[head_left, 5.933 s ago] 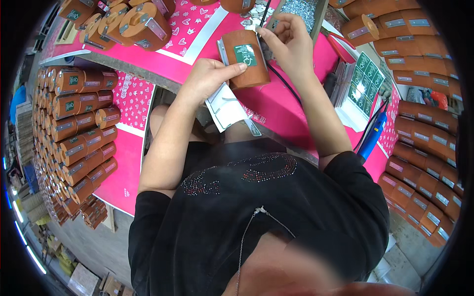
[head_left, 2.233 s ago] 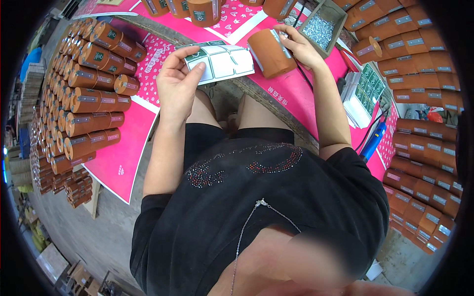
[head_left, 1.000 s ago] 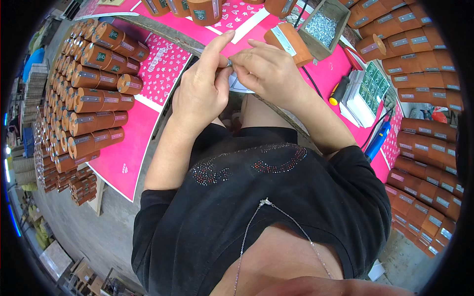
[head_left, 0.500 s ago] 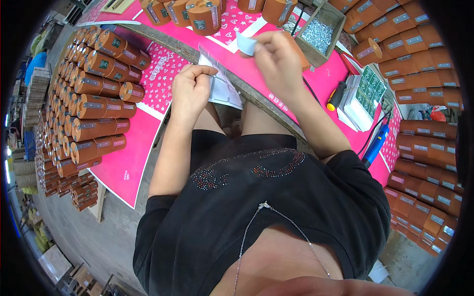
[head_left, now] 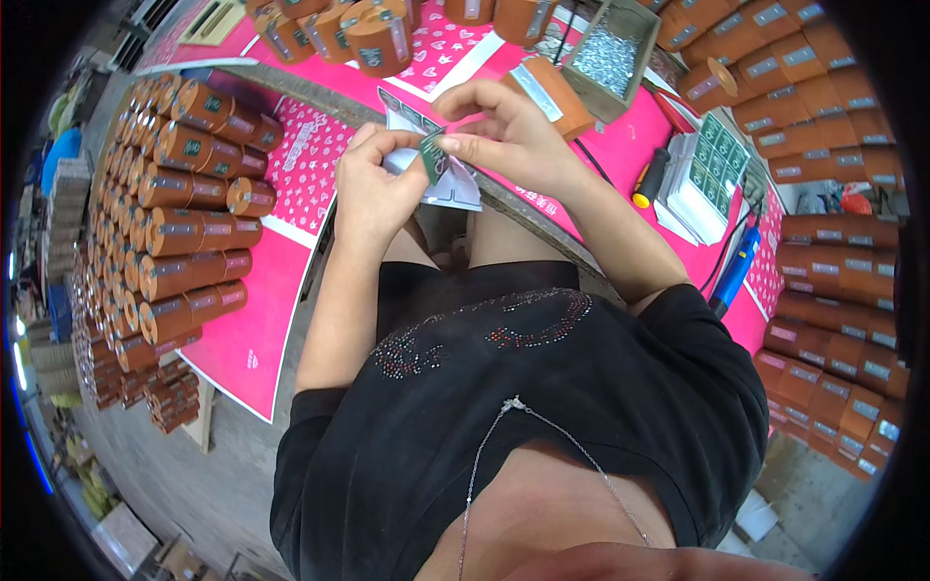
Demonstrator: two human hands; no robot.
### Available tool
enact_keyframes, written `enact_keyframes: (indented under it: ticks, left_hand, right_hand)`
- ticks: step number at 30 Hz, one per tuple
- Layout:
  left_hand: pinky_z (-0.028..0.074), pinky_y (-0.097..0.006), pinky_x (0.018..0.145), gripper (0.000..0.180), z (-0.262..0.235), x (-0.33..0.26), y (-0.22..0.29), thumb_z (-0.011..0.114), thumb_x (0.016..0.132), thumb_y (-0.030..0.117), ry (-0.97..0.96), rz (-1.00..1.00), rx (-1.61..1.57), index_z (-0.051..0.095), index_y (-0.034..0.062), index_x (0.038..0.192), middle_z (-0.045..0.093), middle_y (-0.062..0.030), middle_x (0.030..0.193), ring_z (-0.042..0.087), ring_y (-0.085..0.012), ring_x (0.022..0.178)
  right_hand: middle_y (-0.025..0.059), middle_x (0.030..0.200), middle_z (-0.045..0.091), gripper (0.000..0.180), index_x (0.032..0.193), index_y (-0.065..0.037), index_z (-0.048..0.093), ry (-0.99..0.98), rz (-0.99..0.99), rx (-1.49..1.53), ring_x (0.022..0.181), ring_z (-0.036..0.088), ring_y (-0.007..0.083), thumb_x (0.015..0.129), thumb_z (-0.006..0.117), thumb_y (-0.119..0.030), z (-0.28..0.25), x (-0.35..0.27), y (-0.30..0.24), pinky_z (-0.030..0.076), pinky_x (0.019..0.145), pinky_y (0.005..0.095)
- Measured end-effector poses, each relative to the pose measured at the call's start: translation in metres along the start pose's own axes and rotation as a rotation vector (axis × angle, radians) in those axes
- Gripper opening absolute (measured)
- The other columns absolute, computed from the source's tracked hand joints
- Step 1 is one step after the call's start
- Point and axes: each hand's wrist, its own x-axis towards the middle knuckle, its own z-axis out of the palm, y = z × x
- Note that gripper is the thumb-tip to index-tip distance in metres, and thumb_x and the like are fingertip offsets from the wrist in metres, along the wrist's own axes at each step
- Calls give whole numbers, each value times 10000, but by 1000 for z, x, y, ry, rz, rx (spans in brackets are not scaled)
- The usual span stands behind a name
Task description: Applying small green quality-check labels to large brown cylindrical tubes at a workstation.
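Observation:
In front of me, over the near edge of the pink table, my left hand (head_left: 380,182) grips a white-backed sticker sheet (head_left: 451,190), its fingers curled. A green label with white marking (head_left: 432,157) stands up beside the left thumb. My right hand (head_left: 509,136) pinches that label's edge between thumb and forefinger. Whether the label is still attached to the sheet cannot be made out. Just beyond the right hand, a reddish-brown wooden cylinder (head_left: 550,97) with a pale strip lies on the table.
Many similar cylinders are stacked at left (head_left: 199,208) and right (head_left: 823,111); several stand at the far edge (head_left: 376,37). A wooden box of small metal parts (head_left: 608,60), a black-and-yellow screwdriver (head_left: 651,178), a stack of green label sheets (head_left: 712,174) and a blue electric tool (head_left: 736,271) are at right.
My right hand has come down and left to the sheet, and the pale piece of paper it held is no longer seen. A green label now shows between the hands.

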Motion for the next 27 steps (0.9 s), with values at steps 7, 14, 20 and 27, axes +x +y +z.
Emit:
enact_keyframes:
  ticks: [7,14,20,27]
  left_hand:
    - [391,-259,549,172,15,3,-3,660,658,137,-62,20,-22,617,-19,718,502,-78,642,505,-180,607]
    - [378,-195,467,151,36,7,-12,608,773,130,-751,-491,-642,564,11,856,561,-8,609,488,-30,519]
    - [439,-286,626,649,46,37,-13,651,658,32,-714,-72,124,361,114,1232,580,-101,762,568,-142,698]
    - [429,-205,617,910,76,67,-21,773,603,156,-606,-302,-383,188,-101,1251,583,-38,649,567,-117,687]
  right_hand:
    - [39,913,541,69,794,-15,533,-68,-80,91,856,512,109,774,589,-50,-26,-6,-5,428,763,252]
    - [12,927,565,71,882,-68,543,289,164,113,867,525,93,821,543,-102,-128,-10,-1,412,813,257]
    - [10,838,564,82,877,-45,541,395,276,418,783,531,102,822,543,-106,-138,-28,46,428,772,232]
    - [35,842,566,75,865,-28,525,206,275,470,796,561,107,820,543,-84,-116,-23,41,465,730,225]
